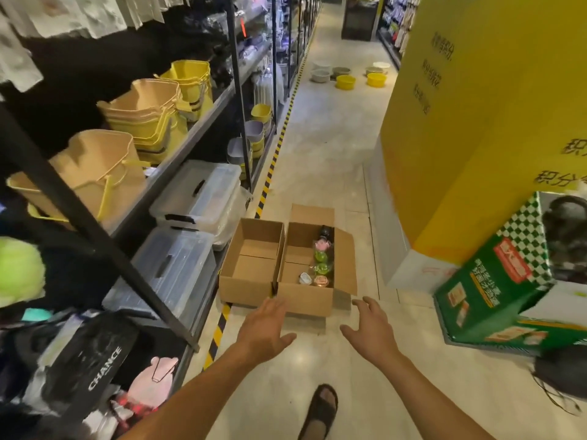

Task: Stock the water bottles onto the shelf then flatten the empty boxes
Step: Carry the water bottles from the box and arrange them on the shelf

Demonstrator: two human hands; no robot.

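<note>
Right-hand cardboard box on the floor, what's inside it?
The box holds a row of bottles along its right wall, tops black, pink and green, one white top beside them. The rest of its bottom is bare. Bottle bodies are hidden beneath the tops.

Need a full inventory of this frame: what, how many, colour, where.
boxes: two, brown, open, on the floor by the shelf; left one empty
bottles: six tops, black, pink, green, white, in the right box
buckets: stacks, beige and yellow, on the shelf
bins: several, clear, below the buckets
basins: several, yellow and grey, far floor
carton: one, green, tilted, right
foot: one, dark sandal
left hand: open, near the boxes
right hand: open, near the boxes
</note>
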